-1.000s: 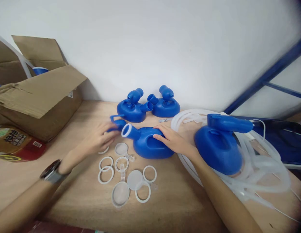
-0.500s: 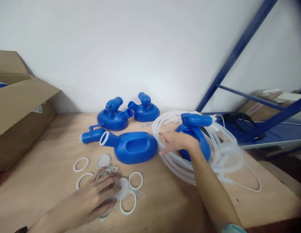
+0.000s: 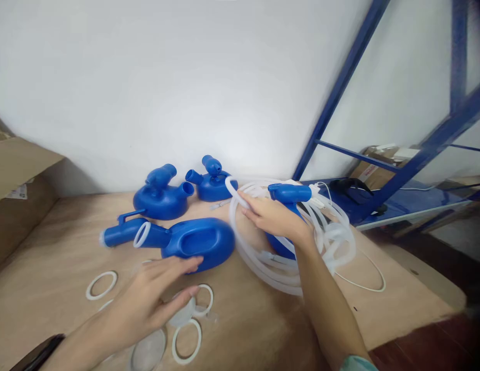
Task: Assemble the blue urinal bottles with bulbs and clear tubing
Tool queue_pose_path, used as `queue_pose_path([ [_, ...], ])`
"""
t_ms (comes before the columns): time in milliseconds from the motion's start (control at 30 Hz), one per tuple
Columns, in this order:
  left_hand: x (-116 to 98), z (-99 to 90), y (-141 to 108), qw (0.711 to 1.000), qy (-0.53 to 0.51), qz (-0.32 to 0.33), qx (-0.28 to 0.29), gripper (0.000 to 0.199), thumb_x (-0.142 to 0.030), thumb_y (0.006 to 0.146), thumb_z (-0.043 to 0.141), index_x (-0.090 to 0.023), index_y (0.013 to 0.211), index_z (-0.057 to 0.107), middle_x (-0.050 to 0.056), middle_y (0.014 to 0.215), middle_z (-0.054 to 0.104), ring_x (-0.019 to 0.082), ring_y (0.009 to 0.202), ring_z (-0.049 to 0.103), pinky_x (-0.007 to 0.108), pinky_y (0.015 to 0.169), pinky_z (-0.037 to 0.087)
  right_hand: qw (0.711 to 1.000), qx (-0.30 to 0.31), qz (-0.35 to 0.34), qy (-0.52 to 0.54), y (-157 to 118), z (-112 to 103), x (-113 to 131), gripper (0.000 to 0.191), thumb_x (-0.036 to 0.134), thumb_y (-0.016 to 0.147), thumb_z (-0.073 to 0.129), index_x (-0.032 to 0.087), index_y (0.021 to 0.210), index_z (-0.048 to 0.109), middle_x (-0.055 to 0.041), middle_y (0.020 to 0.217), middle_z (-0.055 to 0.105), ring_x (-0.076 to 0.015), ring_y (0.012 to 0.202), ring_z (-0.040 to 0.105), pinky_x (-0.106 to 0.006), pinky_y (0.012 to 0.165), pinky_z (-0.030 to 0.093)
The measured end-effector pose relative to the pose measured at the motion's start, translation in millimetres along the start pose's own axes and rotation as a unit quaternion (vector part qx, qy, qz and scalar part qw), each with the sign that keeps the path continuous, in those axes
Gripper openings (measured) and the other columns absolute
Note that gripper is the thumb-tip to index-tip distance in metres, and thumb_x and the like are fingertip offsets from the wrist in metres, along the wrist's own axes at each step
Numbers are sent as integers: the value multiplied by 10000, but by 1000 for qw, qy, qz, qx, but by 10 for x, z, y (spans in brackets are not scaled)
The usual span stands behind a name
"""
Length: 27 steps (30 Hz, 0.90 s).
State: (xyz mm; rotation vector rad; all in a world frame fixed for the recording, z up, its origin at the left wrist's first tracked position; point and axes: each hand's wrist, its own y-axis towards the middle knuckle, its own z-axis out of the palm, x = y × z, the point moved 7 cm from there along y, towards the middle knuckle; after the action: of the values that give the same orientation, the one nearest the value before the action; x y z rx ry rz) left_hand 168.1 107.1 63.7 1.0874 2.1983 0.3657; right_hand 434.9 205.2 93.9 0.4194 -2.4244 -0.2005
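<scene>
My right hand (image 3: 268,214) pinches one end of the clear hose (image 3: 236,193), which rises a little from its coil. My left hand (image 3: 158,293) hangs with fingers apart over the white rings (image 3: 186,341) and clear caps (image 3: 149,350), holding nothing. Just beyond its fingertips a blue bottle (image 3: 209,239) lies with a white ring on its neck. Behind my right forearm, another blue bottle (image 3: 280,246) stands inside the coil with a blue spout piece (image 3: 292,193) on top.
Two blue bottles (image 3: 160,201) (image 3: 216,188) with spout pieces stand near the wall. A blue tube piece (image 3: 121,233) lies at the left. An open cardboard box (image 3: 27,216) is at the far left, a blue metal rack (image 3: 336,98) at the right.
My right hand, open before, has closed on the hose end and lifted it. My left hand has risen off the caps and opened. The view has shifted right.
</scene>
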Motion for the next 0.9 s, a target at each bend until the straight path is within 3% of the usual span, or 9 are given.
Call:
queue_pose_path([
  [67, 73, -13, 287, 973, -178, -143, -14, 483, -421, 1020, 628, -316, 1486, 550, 56, 1201, 789, 247, 1047, 776, 338, 854, 642, 994, -39, -31, -93, -57, -146, 249, 544, 338, 1054, 455, 208, 1580, 500, -141, 1302, 757, -340, 1175, 722, -524, 1052, 522],
  [200, 201, 108, 1011, 793, -517, -321, -27, 550, -557, 995, 559, -197, 1412, 562, 166, 1311, 732, 315, 1190, 729, 448, 964, 633, 981, -34, -168, -94, -205, -137, 729, 571, 322, 1090, 391, 197, 1647, 373, -134, 1358, 730, -284, 1147, 732, -456, 998, 567],
  [267, 347, 78, 1425, 742, -573, -347, -27, 495, -547, 997, 482, -124, 1200, 641, 219, 1199, 744, 330, 1185, 725, 485, 991, 623, 965, 16, -240, -107, -328, -48, 916, 569, 331, 1103, 388, 173, 1649, 353, -136, 1314, 747, -269, 1083, 746, -427, 936, 589],
  [333, 551, -83, 1832, 772, -552, -314, -25, 464, -574, 973, 463, -156, 1029, 655, 214, 1096, 750, 324, 1194, 711, 485, 984, 622, 952, 34, -275, -131, -461, -23, 1043, 560, 338, 1122, 371, 150, 1648, 337, -134, 1268, 762, -256, 1018, 752, -399, 876, 594],
  [433, 772, -403, 2260, 890, -398, -217, 46, 297, -526, 923, 511, -251, 856, 600, 127, 870, 728, 293, 1172, 686, 517, 978, 591, 942, 41, -292, -158, -653, -51, 1167, 599, 344, 1128, 399, 94, 1659, 277, -151, 1290, 750, -246, 1021, 742, -362, 840, 580],
  [500, 874, -648, 2356, 912, -353, -199, 61, 313, -547, 937, 507, -260, 846, 596, 68, 763, 676, 269, 1120, 673, 551, 980, 550, 933, 50, -298, -194, -770, -54, 1199, 642, 326, 1113, 445, 67, 1664, 239, -161, 1278, 753, -249, 970, 742, -355, 760, 570],
  [633, 942, -1210, 2263, 940, -281, -189, 29, 434, -634, 989, 423, -252, 901, 608, 7, 662, 579, 243, 970, 665, 553, 925, 561, 913, 85, -315, -245, -953, -45, 1164, 701, 246, 1072, 483, 62, 1677, 180, -128, 1132, 788, -233, 753, 713, -356, 607, 525],
  [733, 1047, -1503, 2079, 956, -219, -195, -28, 437, -642, 996, 416, -248, 943, 599, 4, 709, 628, 234, 933, 694, 512, 893, 605, 923, 93, -306, -214, -999, -125, 1131, 717, 222, 1060, 446, 109, 1697, 139, -73, 1017, 787, -229, 741, 706, -346, 644, 547],
  [900, 1263, -1273, 1702, 950, -141, -278, 18, 565, -700, 980, 447, -224, 1209, 647, 57, 1034, 783, 304, 1052, 765, 463, 791, 663, 978, 21, -206, 0, -792, -317, 1092, 694, 282, 1073, 456, 314, 1709, 181, -47, 1172, 735, -221, 850, 699, -361, 794, 596],
])
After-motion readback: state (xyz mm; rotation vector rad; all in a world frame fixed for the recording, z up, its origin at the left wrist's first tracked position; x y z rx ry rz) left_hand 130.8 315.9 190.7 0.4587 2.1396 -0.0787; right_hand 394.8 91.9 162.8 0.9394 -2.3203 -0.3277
